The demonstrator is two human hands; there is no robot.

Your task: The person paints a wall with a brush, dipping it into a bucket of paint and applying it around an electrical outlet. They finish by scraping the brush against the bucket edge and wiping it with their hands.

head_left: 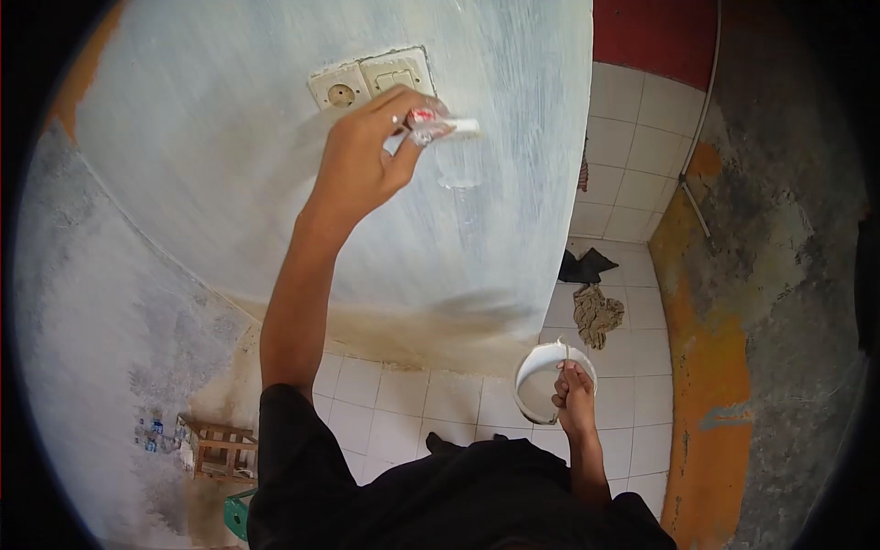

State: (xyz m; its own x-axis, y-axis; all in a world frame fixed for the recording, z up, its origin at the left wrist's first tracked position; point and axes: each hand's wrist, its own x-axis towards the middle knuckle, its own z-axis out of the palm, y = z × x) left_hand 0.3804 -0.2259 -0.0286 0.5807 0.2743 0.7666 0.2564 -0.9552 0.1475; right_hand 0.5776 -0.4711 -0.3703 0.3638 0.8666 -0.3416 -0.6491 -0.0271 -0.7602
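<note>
My left hand is raised in front of the wall, its fingers closed round a paintbrush with a white, paint-coated end. Something shiny with a red mark shows at the fingers. Just behind the hand, a double socket and switch plate sits on the wall, which is streaked with whitish paint over blue-grey. Lower down, my right hand grips the handle of a white bucket. The bucket hangs above the tiled floor, and its contents look pale.
A dark cloth and a crumpled tan cloth lie on the white floor tiles. At lower left stand a wooden stool and a green object. An orange and grey wall rises at the right.
</note>
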